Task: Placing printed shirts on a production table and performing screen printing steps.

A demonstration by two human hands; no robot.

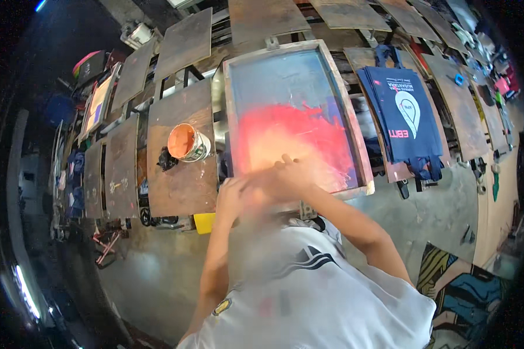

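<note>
Both my hands are at the near end of a wooden-framed printing screen (362, 152). Its mesh is blue-grey at the far part, with a wide smear of pink, red and orange ink (279, 131) over the near part. Between the hands lies a brown squeegee (266, 184), partly blurred and half covered by the fingers. My left hand (232, 195) is closed round its left end, by the frame's near left corner. My right hand (300, 174) grips the right end, fingers curled over the top. The squeegee's lower edge is hidden.
Left of the screen, a paint bucket (199, 145) with orange inside stands on a brown board (180, 192), beside a dark crumpled rag (167, 159). To the right, stacked navy tote bags (399, 110) lie on another board. More boards (268, 20) line the far side.
</note>
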